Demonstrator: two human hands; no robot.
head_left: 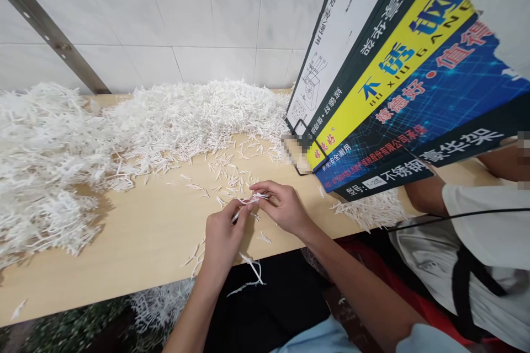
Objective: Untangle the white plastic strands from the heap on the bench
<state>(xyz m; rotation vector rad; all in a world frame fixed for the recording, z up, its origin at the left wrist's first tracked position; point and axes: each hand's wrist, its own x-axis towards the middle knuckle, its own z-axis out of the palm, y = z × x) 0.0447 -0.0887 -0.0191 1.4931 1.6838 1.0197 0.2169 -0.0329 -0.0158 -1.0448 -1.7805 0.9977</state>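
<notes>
We read print only on the large printed cardboard box (397,71) leaning upside down against the tiled wall: big blue "不锈钢" on its yellow band, red "值得", white "豪华架", and the code "1-25".

Bright, even light fills the frame, strongest on the glossy white tiled wall (186,16) across the top, which shows soft sheen but no hard glare. The heaped white plastic slivers (45,160) at left are nearly blown out and lose detail. Soft shadows fall beneath that heap and under the hands on the pale wooden worktop (136,231). The lower edge is dim. Wide-angle distortion bends lines towards the corners. Small pixelated patches sit at centre and right edge.
</notes>
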